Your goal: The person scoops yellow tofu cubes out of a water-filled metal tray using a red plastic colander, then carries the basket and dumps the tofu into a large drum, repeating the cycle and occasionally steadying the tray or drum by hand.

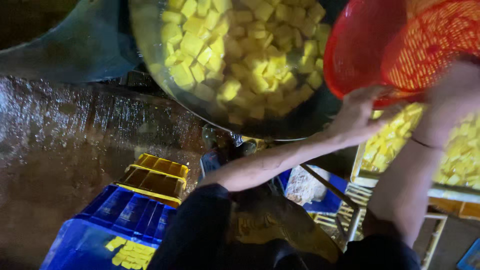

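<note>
Pan: big, dark, full of yellow cubes.
Red basket: tipped at the pan's right rim; light, springy mesh, best held by the rim.
Left hand: grip closed under the basket's edge.
Right hand: blurred against the basket, grip unclear.

The left hand grips the rim of a red perforated plastic basket, tilted beside a large metal pan of yellow cubes. The right hand, blurred, touches the basket too. A blue plastic crate stands below.

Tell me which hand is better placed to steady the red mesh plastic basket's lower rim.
Left, probably. The left hand cups the red mesh plastic basket under its lower rim; the right hand is a blur against its side.
</note>
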